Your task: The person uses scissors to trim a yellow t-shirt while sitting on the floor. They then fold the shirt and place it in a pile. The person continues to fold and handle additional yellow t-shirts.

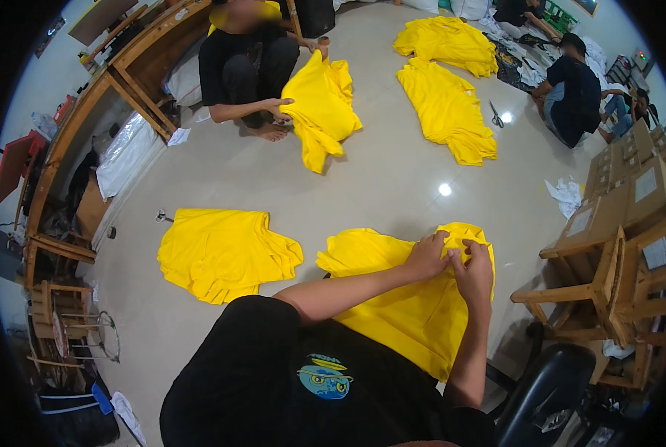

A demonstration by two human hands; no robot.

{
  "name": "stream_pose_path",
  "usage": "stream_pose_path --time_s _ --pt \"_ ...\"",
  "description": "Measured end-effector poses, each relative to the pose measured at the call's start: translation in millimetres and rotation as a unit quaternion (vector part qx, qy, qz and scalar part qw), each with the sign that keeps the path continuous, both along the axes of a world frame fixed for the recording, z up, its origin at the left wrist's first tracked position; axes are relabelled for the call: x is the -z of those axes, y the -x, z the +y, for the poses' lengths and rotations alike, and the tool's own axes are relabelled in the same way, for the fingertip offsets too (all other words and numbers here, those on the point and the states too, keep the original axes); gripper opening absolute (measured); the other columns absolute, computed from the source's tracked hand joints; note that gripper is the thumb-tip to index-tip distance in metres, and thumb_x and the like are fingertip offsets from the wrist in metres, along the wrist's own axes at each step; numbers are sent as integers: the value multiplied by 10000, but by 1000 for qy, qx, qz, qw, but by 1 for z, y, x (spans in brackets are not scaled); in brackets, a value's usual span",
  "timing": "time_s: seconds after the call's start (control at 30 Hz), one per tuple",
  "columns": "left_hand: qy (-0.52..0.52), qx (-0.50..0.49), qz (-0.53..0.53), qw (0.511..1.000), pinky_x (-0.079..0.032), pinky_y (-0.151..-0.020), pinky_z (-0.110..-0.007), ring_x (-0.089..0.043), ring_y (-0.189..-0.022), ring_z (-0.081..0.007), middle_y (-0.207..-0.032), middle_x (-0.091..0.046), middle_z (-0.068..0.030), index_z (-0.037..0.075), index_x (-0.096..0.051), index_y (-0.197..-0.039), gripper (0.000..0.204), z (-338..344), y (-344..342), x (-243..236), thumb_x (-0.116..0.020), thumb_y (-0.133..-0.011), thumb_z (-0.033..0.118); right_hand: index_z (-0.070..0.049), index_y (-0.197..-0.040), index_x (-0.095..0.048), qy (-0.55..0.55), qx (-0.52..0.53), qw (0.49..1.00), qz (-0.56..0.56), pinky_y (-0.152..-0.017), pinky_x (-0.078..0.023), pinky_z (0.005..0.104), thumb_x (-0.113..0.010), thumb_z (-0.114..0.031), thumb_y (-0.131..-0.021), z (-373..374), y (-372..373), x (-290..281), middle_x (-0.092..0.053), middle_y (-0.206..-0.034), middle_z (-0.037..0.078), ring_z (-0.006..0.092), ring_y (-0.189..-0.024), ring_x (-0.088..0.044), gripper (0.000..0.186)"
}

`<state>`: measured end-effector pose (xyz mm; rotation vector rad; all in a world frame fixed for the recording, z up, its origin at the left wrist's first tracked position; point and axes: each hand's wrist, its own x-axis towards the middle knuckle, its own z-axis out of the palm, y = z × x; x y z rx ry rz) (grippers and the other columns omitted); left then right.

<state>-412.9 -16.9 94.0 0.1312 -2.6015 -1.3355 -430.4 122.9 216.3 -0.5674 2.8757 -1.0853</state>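
A yellow garment [396,320] lies spread in front of me at the lower middle. Near its upper right edge, my left hand [427,257] has its fingers closed on the bunched fabric. My right hand [473,272] is beside it, fingers curled onto the same garment, the two hands almost touching. A stack of yellow garments [225,253] rests on the floor to my left.
A co-worker [232,82] squats ahead, holding another yellow garment [322,108]. More yellow pieces [444,112] and scissors [497,114] lie at upper right, near seated workers [571,89]. Boxes [631,179], wooden stools [594,298] and a black chair [541,395] line my right; wooden shelving [64,175] lines my left.
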Motion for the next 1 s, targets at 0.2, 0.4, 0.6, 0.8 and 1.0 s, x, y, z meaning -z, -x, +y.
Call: stream_pose_path --time_s 0.2,0.4,0.6,0.8,1.0 --pt "-136 40 -129 982 -589 -854 -439 -746 -1001 -297 -1100 -754 -206 -14 -553 -1446 445 -17 15 0 -655 -1084 222 -23 -1280 -736 -65 65 995 49 -906 -593 450 -853 -252 -927 4 -11 39 -632 -1270 185 388 -1108 -690 437" --pt "-309 -41 -150 938 -598 -979 -408 -734 -1080 -229 -1184 -757 -137 -5 -537 -1529 450 -11 9 -22 -581 -1112 158 -10 -1022 -681 26 62 991 118 -824 -548 480 -773 -1 -888 37 -19 53 -633 -1064 173 392 -976 -651 164" --pt "-670 81 -242 697 -488 -1236 -438 -624 -1420 -271 -1526 -640 -152 -37 -557 -1525 454 -33 -26 -82 -402 -1159 183 -20 -971 -585 101 152 980 75 -747 -509 500 -694 62 -838 71 -40 48 -626 -900 175 410 -842 -616 190" --pt "-559 13 -177 810 -535 -1097 -380 -638 -1296 -180 -1463 -636 -120 -4 -541 -1506 461 -11 -55 -50 -469 -1194 328 -31 -1184 -559 18 223 967 -125 -844 -567 520 -703 -50 -844 77 -79 31 -696 -1027 194 440 -1003 -698 369" --pt "-260 69 -70 961 -535 -866 -273 -630 -944 -91 -1088 -696 -40 -4 -645 -1332 416 7 -59 -64 -644 -1159 374 -17 -1400 -563 3 198 975 103 -1040 -496 534 -809 -122 -858 66 -79 8 -621 -1360 220 434 -1269 -606 605"
